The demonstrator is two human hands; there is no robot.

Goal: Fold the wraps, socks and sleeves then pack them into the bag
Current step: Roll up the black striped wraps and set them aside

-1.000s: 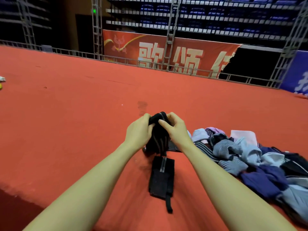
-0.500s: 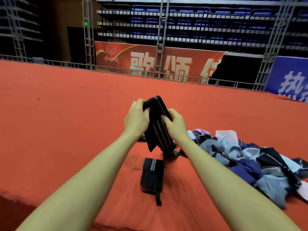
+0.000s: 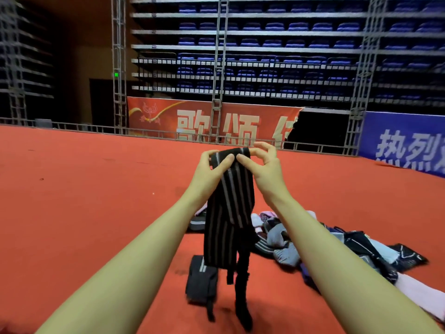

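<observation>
A long black wrap with grey stripes (image 3: pixel 228 213) hangs in the air above the red carpet. My left hand (image 3: pixel 212 168) grips its top left corner. My right hand (image 3: pixel 262 165) pinches the top edge between thumb and forefinger, the other fingers curled above. The wrap's lower end and a thin black strap dangle down to the floor. A folded black wrap (image 3: pixel 201 280) lies on the carpet just below. No bag shows in the view.
A heap of socks, sleeves and wraps (image 3: pixel 337 249) in blue, grey, pink and black spreads over the carpet (image 3: pixel 84 201) to the right. A metal railing, banners and stands of blue seats close off the far side.
Both hands have lifted the striped wrap higher, and it now hangs stretched out instead of bunched. The view has tilted upward.
</observation>
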